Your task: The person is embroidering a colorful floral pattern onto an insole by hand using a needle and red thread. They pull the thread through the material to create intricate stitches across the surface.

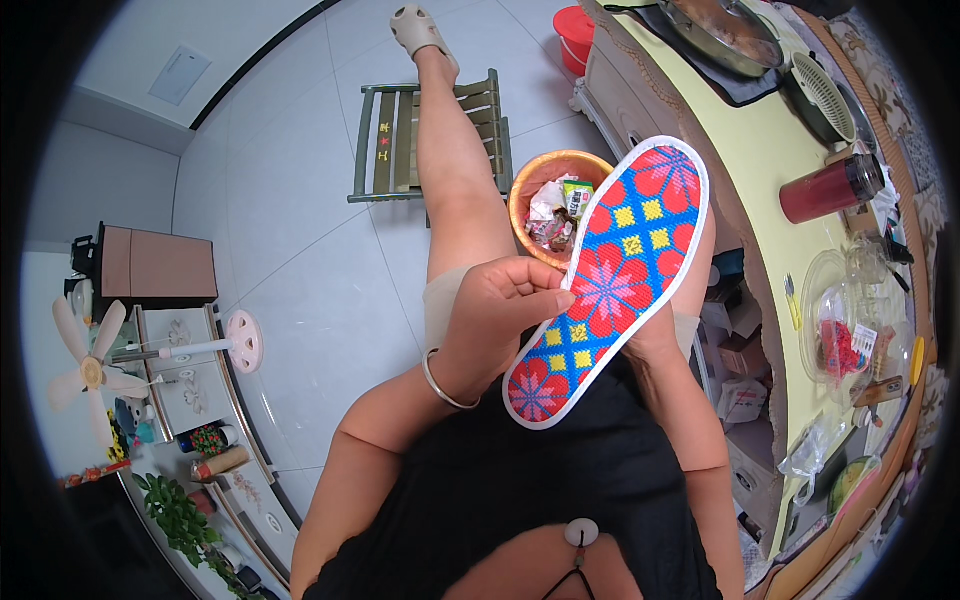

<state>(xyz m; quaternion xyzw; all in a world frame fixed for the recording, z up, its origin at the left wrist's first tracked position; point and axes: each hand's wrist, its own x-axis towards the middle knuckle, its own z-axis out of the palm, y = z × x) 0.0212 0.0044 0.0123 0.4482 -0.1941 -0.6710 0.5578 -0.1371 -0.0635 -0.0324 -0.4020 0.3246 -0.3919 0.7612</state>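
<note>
An embroidered shoe insole [612,280] is held up in front of me, slanting from upper right to lower left. Red and pink flowers and yellow squares on blue cover its face, with white binding round the edge. My left hand [505,310] pinches the insole's left edge at mid-length, thumb against bent fingers. Whether a needle or thread is also in that pinch cannot be made out. Behind the insole, my right hand [655,338] supports it from the back; most of its fingers are hidden. A bracelet [440,385] circles my left wrist.
Beyond the insole stands a round bin [522,205] with wrappers inside. My leg rests over a folding stool [385,140]. At right, a long table [745,190] carries a pan, a dark red flask [830,188] and a plastic tray [815,300] of red thread. A fan [92,372] stands left.
</note>
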